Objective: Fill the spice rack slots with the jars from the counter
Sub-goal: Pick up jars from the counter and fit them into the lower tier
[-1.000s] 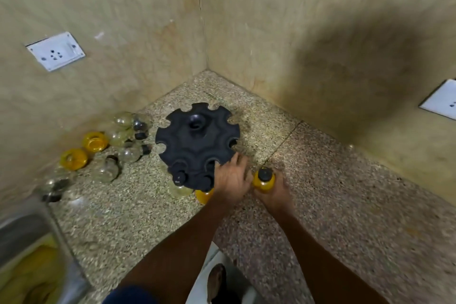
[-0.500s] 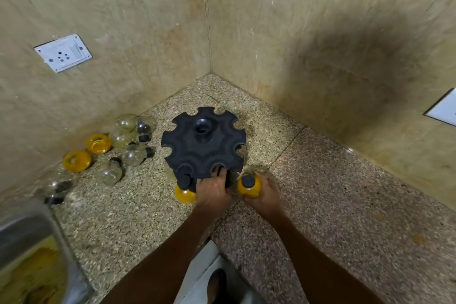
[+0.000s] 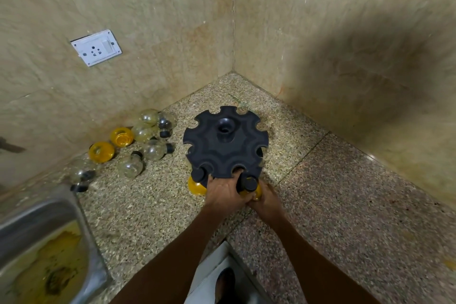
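The black spice rack stood on the speckled bench near the wall corner. At its near edge the right hand gripped a yellow jar at a slot, while the left hand grasped the rack's rim. Another yellow jar sat in the neighbouring slot. Loose jars lay left, near a sink.

Loose jars left of rack, sink front-left

Your spice rack matte black, jars clear or amber-yellow with black caps, counter speckled beige granite, wall socket white.
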